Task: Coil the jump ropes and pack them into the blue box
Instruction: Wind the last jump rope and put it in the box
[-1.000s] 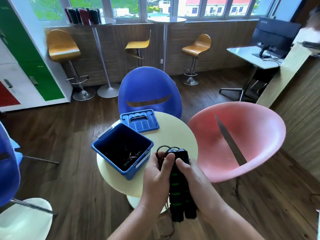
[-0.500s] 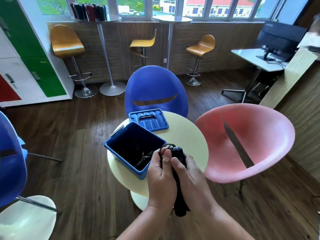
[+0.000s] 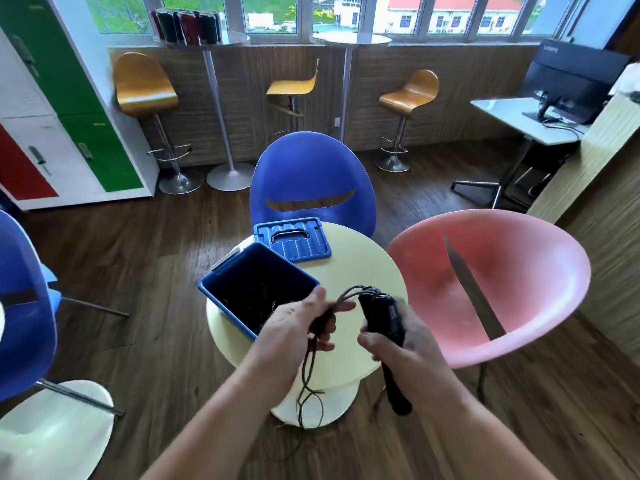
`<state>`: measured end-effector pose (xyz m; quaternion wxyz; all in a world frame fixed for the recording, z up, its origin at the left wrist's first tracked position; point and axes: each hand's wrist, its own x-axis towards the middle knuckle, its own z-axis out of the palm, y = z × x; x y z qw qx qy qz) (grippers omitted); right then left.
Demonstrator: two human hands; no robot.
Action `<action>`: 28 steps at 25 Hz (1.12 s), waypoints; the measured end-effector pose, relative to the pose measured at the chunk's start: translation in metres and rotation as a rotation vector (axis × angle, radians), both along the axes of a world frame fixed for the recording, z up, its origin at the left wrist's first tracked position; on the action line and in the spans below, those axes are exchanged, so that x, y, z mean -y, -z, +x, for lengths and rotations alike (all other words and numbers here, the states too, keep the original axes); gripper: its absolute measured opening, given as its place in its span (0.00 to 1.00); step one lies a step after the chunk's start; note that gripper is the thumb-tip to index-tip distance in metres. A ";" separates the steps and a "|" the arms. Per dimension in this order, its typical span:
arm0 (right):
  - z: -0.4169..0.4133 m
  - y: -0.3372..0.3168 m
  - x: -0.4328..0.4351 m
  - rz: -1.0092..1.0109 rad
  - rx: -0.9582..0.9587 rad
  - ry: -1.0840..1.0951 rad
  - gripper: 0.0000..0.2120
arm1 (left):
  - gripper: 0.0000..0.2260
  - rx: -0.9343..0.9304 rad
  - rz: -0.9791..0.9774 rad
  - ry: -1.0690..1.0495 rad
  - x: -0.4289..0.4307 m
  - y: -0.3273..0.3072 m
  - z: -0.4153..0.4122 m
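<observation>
Right hand [image 3: 407,344] is wrapped tight round the pair of black handles [image 3: 382,318], green rings showing, held upright just to the right of the blue box [image 3: 225,311], with their lower ends poking out beneath the palm. Left hand [image 3: 298,327] sits right at the box's near corner, fingers curled loosely round the thin cord [image 3: 310,367]: it arcs over from the handle tops, runs through that grip and dangles in loose loops below, well short of the box. The box itself stands open on the round cream table [image 3: 360,268], and a dark tangle [image 3: 256,299] is lying in its bottom. Its ribbed lid [image 3: 294,242] lies flat just behind the box, handle side up. Blue chair [image 3: 311,174] beyond the box, pink chair [image 3: 502,289] off to the box's right.
</observation>
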<state>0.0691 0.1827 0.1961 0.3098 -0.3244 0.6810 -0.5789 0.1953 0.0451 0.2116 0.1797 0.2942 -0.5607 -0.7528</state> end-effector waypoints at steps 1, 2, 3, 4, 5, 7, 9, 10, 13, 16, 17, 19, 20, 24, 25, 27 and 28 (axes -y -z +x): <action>-0.009 -0.004 -0.004 -0.018 -0.021 -0.032 0.21 | 0.16 0.039 -0.046 0.074 0.003 -0.005 -0.001; -0.015 -0.008 -0.006 -0.050 -0.020 -0.054 0.23 | 0.14 0.046 -0.086 0.125 0.004 -0.011 -0.002; -0.019 -0.011 -0.007 -0.084 -0.002 -0.067 0.23 | 0.12 0.028 -0.116 0.141 0.002 -0.016 -0.005; -0.021 -0.013 -0.006 -0.114 0.026 -0.065 0.22 | 0.10 0.000 -0.138 0.129 -0.001 -0.021 -0.008; -0.022 -0.015 -0.006 -0.143 0.063 -0.055 0.20 | 0.09 -0.027 -0.164 0.096 -0.006 -0.024 -0.012; -0.021 -0.018 -0.003 -0.194 0.191 -0.011 0.17 | 0.07 -0.070 -0.243 -0.003 -0.021 -0.029 -0.021; -0.018 -0.024 -0.001 -0.246 0.348 0.031 0.11 | 0.05 -0.083 -0.350 -0.119 -0.038 -0.026 -0.028; -0.016 -0.030 -0.001 -0.284 0.429 0.032 0.08 | 0.05 -0.090 -0.393 -0.175 -0.047 -0.024 -0.031; -0.014 -0.043 0.001 -0.392 0.635 -0.030 0.08 | 0.03 -0.117 -0.380 -0.279 -0.066 -0.020 -0.030; -0.022 -0.045 0.003 -0.464 0.724 0.034 0.14 | 0.05 -0.077 -0.334 -0.333 -0.078 -0.013 -0.026; -0.025 -0.043 0.004 -0.485 0.733 0.080 0.17 | 0.06 -0.068 -0.343 -0.346 -0.080 -0.011 -0.025; -0.025 -0.042 0.007 -0.531 0.771 0.121 0.22 | 0.07 -0.065 -0.387 -0.360 -0.081 -0.008 -0.025; -0.024 -0.042 0.008 -0.556 0.792 0.134 0.23 | 0.07 -0.070 -0.418 -0.366 -0.081 -0.008 -0.026; -0.016 -0.043 0.015 -0.623 0.808 0.216 0.22 | 0.05 -0.105 -0.506 -0.393 -0.079 -0.009 -0.027; -0.015 -0.044 0.018 -0.617 0.788 0.246 0.20 | 0.05 -0.092 -0.511 -0.405 -0.078 -0.007 -0.027; -0.010 -0.044 0.022 -0.601 0.759 0.316 0.16 | 0.07 -0.057 -0.502 -0.419 -0.076 0.000 -0.027; -0.009 -0.043 0.024 -0.598 0.762 0.344 0.15 | 0.08 -0.049 -0.487 -0.422 -0.074 0.003 -0.027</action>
